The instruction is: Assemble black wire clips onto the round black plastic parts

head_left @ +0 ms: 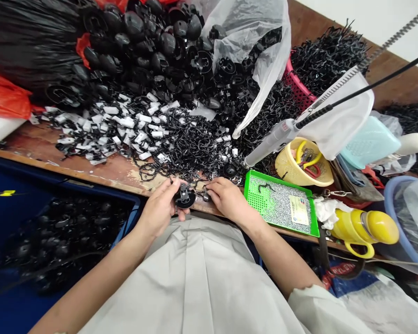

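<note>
Round black plastic part (185,199) clamped in the left hand's grip (160,208), at the near edge of the brown wooden table (31,146).
Part: disc-shaped, glossy, with raised fittings on its far side; it sits between left thumb and fingers, left of the right hand (226,198). Right grip: fingertips at a small dark piece (205,195); cannot tell whether clamped. Pale printed card (298,210) in green plastic tray (316,218), right: print too small to read.
</note>
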Motion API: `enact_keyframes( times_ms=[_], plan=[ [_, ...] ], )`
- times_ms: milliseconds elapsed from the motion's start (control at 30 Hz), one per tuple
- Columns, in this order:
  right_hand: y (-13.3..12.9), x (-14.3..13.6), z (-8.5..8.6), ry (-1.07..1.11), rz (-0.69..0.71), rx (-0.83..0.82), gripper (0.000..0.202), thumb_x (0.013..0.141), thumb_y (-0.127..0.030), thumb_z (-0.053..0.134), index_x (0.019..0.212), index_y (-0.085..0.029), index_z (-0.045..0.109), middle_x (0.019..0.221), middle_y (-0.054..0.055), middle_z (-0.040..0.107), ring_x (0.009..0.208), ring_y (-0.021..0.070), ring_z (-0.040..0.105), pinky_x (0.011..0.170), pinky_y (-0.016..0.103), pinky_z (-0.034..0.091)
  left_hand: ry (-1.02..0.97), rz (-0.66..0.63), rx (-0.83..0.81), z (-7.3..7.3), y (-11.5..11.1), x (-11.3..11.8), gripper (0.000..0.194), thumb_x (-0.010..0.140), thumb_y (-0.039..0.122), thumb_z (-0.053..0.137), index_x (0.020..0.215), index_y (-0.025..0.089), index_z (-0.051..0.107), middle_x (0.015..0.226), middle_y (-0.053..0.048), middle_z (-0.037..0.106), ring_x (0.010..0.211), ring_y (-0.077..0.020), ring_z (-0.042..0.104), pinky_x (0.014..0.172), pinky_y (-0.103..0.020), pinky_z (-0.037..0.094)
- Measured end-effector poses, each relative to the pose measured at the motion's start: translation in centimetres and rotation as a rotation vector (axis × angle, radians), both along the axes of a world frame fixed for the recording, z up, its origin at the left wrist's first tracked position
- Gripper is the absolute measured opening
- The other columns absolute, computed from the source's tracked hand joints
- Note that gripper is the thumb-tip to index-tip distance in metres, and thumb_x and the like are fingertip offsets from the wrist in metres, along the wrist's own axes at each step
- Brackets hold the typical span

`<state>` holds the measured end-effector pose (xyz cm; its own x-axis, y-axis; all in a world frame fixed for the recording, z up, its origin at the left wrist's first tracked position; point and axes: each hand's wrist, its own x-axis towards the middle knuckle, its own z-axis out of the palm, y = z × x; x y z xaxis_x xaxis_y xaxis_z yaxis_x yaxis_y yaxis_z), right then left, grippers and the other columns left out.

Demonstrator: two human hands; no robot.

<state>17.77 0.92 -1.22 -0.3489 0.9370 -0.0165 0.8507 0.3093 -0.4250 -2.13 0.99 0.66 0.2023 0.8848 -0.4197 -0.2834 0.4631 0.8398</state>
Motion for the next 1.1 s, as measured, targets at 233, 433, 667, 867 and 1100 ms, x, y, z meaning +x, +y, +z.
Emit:
enact_keyframes(
  times_ms=[233,433,667,867,1100],
  plan=[
    [-0.2,-0.1,-0.2,-0.034,-0.05,-0.007,0.032,0.097,-0.035,0.048,0.119,-0.019,0.066,0.117,0.011,0.064,0.11,0.0233,0.055,0.1,0.038,0.044,-0.124,-0.046,-0.063,-0.2,-0.3,-0.2,0.031,0.09,0.039,0.052,0.108,0.015,0.059,0.077,-0.005,0.063,0.054,-0.0157,0.062,0.038,-0.024,0.048],
    [-0.5,0.6,-0.3,-0.002,-0.04,-0.041,0.045,0.091,-0.036,0.057,0.133,-0.018,0.056,0.126,0.012,0.058,0.118,0.0249,0.052,0.103,0.039,0.044,-0.168,-0.018,-0.096,-0.2,-0.2,-0.5,0.031,0.093,0.037,0.048,0.109,0.014,0.06,0.079,-0.006,0.064,0.054,-0.0152,0.062,0.039,-0.024,0.048],
    [-1.0,1.0,-0.4,0.018,-0.106,-0.033,0.048,0.088,-0.016,0.05,0.135,-0.022,0.054,0.124,0.011,0.057,0.115,0.0237,0.054,0.103,0.039,0.045,-0.185,-0.07,-0.108,0.2,-0.3,-0.1,0.038,0.095,0.042,0.044,0.111,0.013,0.061,0.079,-0.007,0.065,0.054,-0.015,0.061,0.04,-0.025,0.05],
    [-1.4,1.2,0.3,0.13,-0.106,-0.031,0.057,0.085,-0.025,0.058,0.14,-0.021,0.046,0.132,0.011,0.051,0.117,0.0242,0.054,0.104,0.039,0.045,-0.182,-0.076,-0.094,0.2,-0.3,-0.3,0.04,0.096,0.042,0.04,0.114,0.012,0.061,0.075,-0.007,0.064,0.056,-0.0151,0.061,0.041,-0.024,0.05],
    [-0.9,0.0,-0.7,-0.025,-0.211,0.038,0.034,0.089,-0.033,0.058,0.12,-0.019,0.062,0.11,0.013,0.059,0.105,0.0279,0.057,0.094,0.045,0.049,-0.158,-0.093,-0.093,0.4,-0.4,0.2,0.041,0.096,0.045,0.041,0.112,0.014,0.062,0.082,-0.007,0.066,0.055,-0.0143,0.061,0.04,-0.024,0.049]
  ],
)
